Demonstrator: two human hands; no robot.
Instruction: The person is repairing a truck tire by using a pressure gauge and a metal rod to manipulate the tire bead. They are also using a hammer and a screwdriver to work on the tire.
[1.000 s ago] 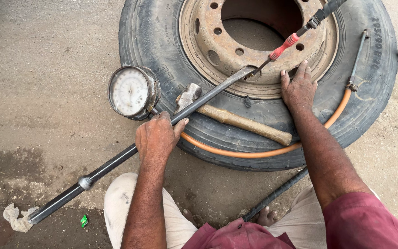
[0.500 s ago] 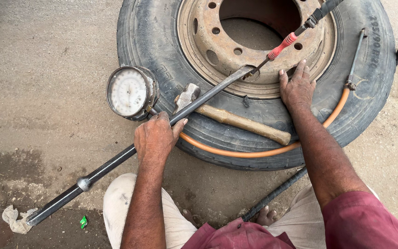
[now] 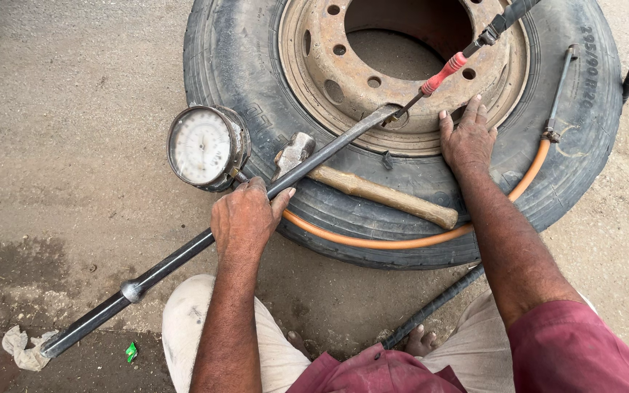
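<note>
Left hand (image 3: 245, 218): clamped around the long iron bar (image 3: 169, 263).
Right hand (image 3: 467, 138): flat, fingers spread, on the tyre (image 3: 234, 65).
Bar: runs diagonally, lower-left ground to upper-right wheel rim (image 3: 307, 44).
Hidden: bar's tip under the rim edge; tyre's top cut off.
Nearby: gauge (image 3: 202, 145), hammer (image 3: 373, 189).

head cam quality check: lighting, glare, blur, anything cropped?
Head view: soft even daylight, only faint shadows under the tyre and long bar; no glare on the gauge dial, though its markings are too small to read; left hand and right hand sharp, no motion blur; tyre's top edge cropped by the frame.
</note>
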